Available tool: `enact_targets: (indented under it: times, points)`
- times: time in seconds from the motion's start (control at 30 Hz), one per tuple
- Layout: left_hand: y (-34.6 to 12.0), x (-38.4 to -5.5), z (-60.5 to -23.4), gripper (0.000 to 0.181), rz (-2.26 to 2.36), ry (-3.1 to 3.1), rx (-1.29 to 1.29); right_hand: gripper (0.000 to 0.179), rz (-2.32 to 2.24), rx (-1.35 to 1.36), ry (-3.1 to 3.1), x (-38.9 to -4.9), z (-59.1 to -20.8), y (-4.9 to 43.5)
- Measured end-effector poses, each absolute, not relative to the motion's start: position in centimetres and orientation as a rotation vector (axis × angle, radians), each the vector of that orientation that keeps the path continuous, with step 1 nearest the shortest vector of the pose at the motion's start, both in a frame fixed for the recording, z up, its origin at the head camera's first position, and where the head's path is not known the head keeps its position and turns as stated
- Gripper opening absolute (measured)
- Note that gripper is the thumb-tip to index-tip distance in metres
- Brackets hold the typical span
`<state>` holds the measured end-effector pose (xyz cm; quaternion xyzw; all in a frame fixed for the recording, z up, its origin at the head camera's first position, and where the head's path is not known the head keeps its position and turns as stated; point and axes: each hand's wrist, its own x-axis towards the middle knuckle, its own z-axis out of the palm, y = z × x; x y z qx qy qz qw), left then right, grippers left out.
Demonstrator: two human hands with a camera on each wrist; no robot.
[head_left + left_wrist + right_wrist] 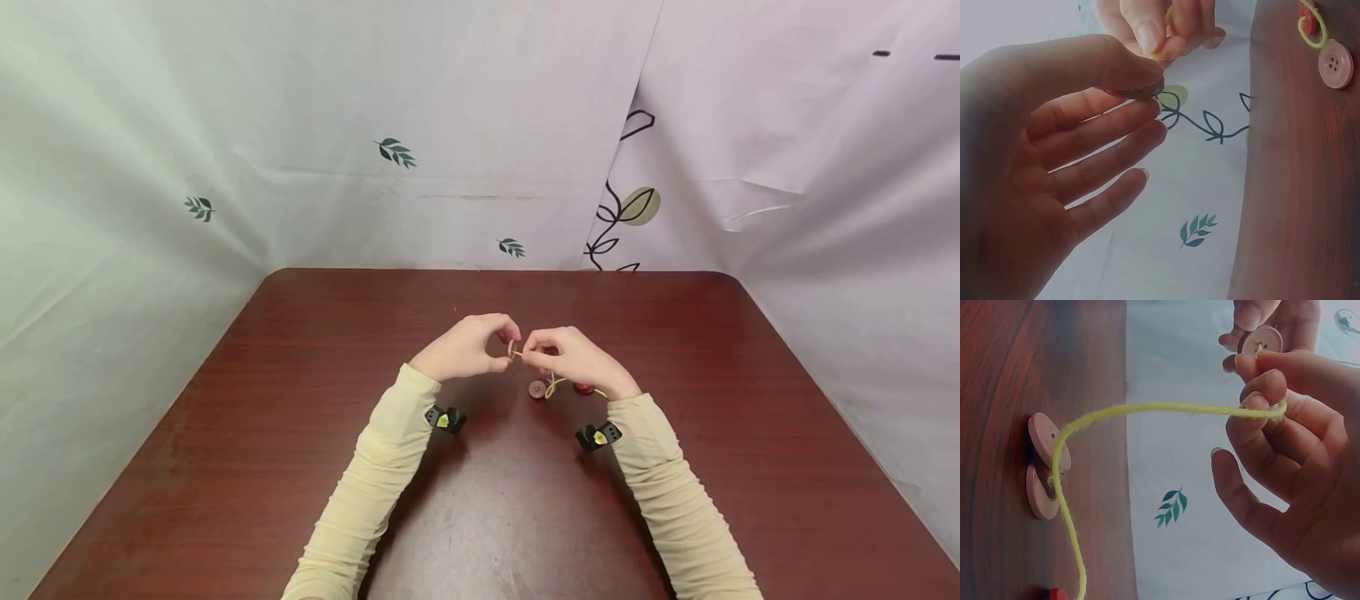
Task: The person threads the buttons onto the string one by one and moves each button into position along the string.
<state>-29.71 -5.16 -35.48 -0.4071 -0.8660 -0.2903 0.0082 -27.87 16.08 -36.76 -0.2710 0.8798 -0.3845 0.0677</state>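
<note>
Thumb and fingertips of my left hand (468,348) pinch a dusty-pink button (1261,341) by its edge, face turned toward the right hand. At one of its holes shows a bit of yellow yarn (1166,407), with the right hand's (573,358) thumb and index finger pinching right there. From the right fingers the yarn runs down to the tabletop. Another pink button (1336,64) lies below the hands beside a yarn loop. In the right wrist view two pink buttons (1049,440) overlap by the yarn. A red button (583,388) sits partly under the right hand.
A dark red-brown wooden table (300,433) spans the area beneath both arms. White cloth (315,100) with leaf prints hangs behind it and along the sides. Black camera straps (598,436) sit at both wrists, over pale yellow sleeves (660,475).
</note>
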Motion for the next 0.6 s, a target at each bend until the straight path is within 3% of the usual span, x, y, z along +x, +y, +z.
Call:
enact_targets:
  times: [0.6]
  points:
    - [-4.76, -29.63, -35.51, 0.025, -0.890, -2.697, -1.292, 0.011, -1.184, -0.865, 2.684, -27.67, -36.59, 15.78]
